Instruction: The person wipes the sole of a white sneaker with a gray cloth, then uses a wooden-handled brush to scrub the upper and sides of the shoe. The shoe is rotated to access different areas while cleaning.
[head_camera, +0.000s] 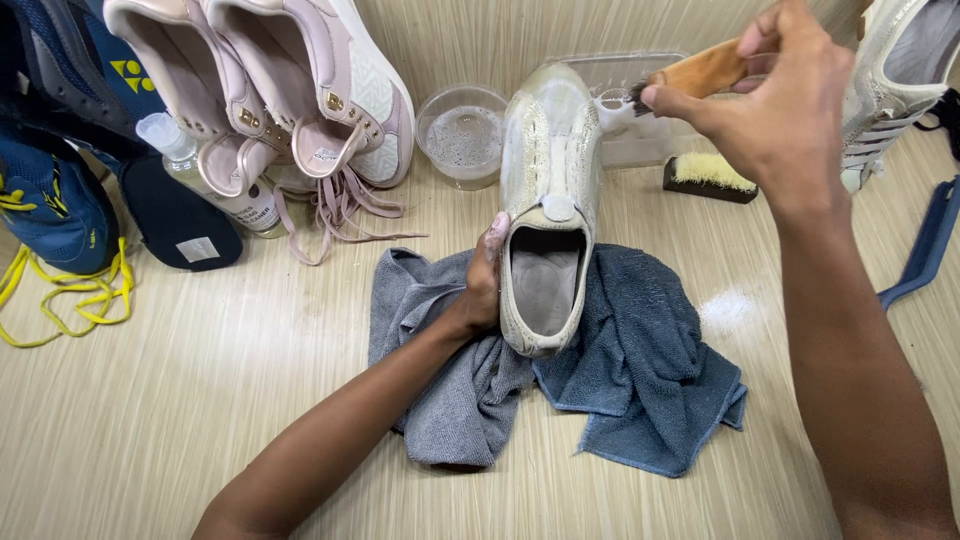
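Observation:
A white sneaker (550, 170) covered in soapy foam stands upright on a rumpled grey-blue towel (640, 380), its opening facing me. My left hand (484, 280) grips the shoe's left side near the heel collar. My right hand (775, 95) is raised at the upper right and holds a wooden-handled brush (700, 70). The brush's dark bristles hover just right of the shoe's toe, over a clear plastic tray (640, 100).
A clear bowl of soapy water (462, 130) sits behind the shoe. A yellow-bristled brush (708, 175) lies to the right. Pink sneakers (300, 80), a cleaner bottle (215, 180), blue shoes with yellow laces (50, 200) crowd the left. Another white shoe (900, 70) stands far right.

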